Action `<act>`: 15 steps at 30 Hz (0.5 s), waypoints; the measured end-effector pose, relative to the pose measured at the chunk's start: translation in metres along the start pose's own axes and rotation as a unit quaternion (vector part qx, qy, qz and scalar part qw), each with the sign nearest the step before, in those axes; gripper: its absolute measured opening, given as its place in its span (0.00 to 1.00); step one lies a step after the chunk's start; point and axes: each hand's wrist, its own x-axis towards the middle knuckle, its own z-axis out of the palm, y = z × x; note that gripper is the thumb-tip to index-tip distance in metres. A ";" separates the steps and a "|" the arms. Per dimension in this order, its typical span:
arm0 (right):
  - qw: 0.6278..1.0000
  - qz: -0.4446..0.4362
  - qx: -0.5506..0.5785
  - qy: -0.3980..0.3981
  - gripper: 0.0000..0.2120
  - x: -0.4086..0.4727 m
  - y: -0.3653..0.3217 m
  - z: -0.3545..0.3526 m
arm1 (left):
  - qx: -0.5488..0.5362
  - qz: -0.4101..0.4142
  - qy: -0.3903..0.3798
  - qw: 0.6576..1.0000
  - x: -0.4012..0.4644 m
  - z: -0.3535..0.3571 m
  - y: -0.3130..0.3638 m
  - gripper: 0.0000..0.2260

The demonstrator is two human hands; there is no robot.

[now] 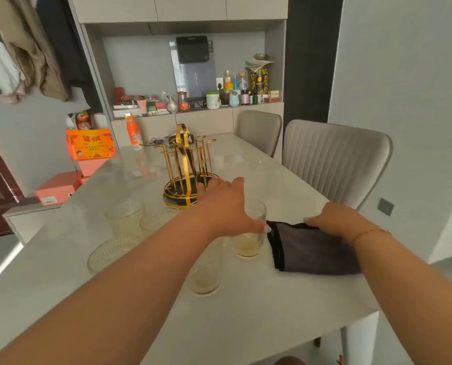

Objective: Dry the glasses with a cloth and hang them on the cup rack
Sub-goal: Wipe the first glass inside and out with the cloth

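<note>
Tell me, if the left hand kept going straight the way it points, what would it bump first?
Probably the gold rack. The left hand, gripping a glass, points up the table toward the rack's dark base, which looks very near its fingers, though depth is hard to judge.

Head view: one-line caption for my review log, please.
Left hand grips a glass, right hand holds the cloth; gold rack empty.
</note>
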 end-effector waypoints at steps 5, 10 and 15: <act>1.000 0.013 -0.009 -0.022 0.26 0.004 0.005 0.000 | 0.038 -0.015 -0.055 0.998 0.007 -0.002 0.008 0.49; 0.996 0.000 0.030 -0.083 0.29 0.003 0.008 -0.007 | 0.042 -0.032 -0.081 0.995 0.012 0.005 0.006 0.50; 0.991 -0.012 -0.028 -0.132 0.28 0.007 0.012 -0.015 | 0.029 -0.043 -0.069 0.996 0.015 0.013 0.005 0.46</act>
